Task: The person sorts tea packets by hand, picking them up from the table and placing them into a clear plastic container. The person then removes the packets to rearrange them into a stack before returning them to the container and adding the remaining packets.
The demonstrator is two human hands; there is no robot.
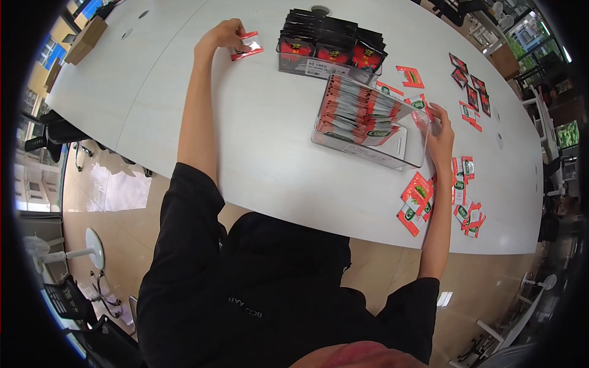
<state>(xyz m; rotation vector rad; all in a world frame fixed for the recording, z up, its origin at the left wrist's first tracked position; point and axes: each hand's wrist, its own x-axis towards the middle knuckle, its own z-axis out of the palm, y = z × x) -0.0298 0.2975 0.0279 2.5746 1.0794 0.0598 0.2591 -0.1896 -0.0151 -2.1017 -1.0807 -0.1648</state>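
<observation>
Out to the left, my left hand [228, 35] pinches a red-and-white sachet [250, 46] just above the table. My right hand [439, 132] is curled round the right end of a clear plastic bin [368, 156]; part of its grip is hidden. Red-and-white Cozy sachets [350, 107] stand in a tight row in that bin, and its right part shows bare floor. Behind it sits a second clear bin [307, 66] packed with black-and-red sachets [328, 43]. A loose Cozy sachet [417, 102] lies close to my right fingers.
Loose Cozy sachets [418, 191] lie beside my right forearm, with further piles [470, 219] to the right. Several black-and-red sachets [472, 96] are scattered at the far right. The white table [276, 159] has a curved near edge; cardboard boxes [86, 40] stand at far left.
</observation>
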